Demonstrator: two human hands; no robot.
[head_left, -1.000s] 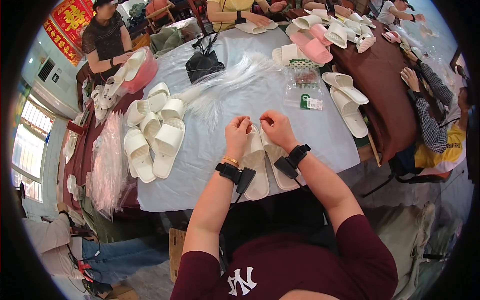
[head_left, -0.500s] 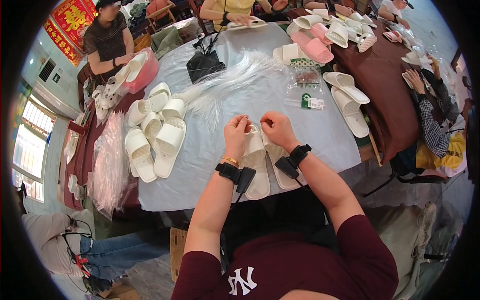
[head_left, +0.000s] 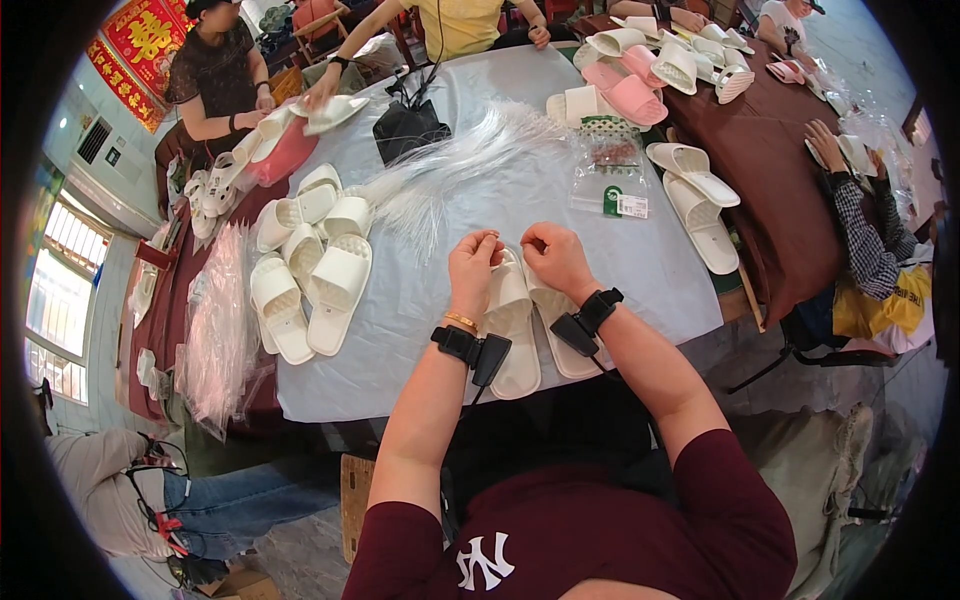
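A pair of white slippers lies at the near table edge: a left slipper (head_left: 514, 345) and a right slipper (head_left: 572, 362), toes pointing away from me. Over their toe ends I hold my left hand (head_left: 473, 264) and my right hand (head_left: 556, 258) a short gap apart. Each is closed in a pinch with the thumb against curled fingers. Whatever they grip is too thin or too hidden to make out. Beyond my hands a loose bundle of whitish, see-through strands (head_left: 490, 140) spreads over the pale table sheet (head_left: 400, 375).
White slippers (head_left: 340, 280) are grouped at my left, another white pair (head_left: 708, 225) at my right. Farther off are a clear bag with a label (head_left: 610, 180), pink slippers (head_left: 635, 95) and a black bag (head_left: 410, 130). Plastic bags (head_left: 220, 330) hang at left. Co-workers sit around.
My hands have stayed nearly still. Across the table, the person in yellow has reached leftward, carrying a white slipper toward the pink bag by the person in black.
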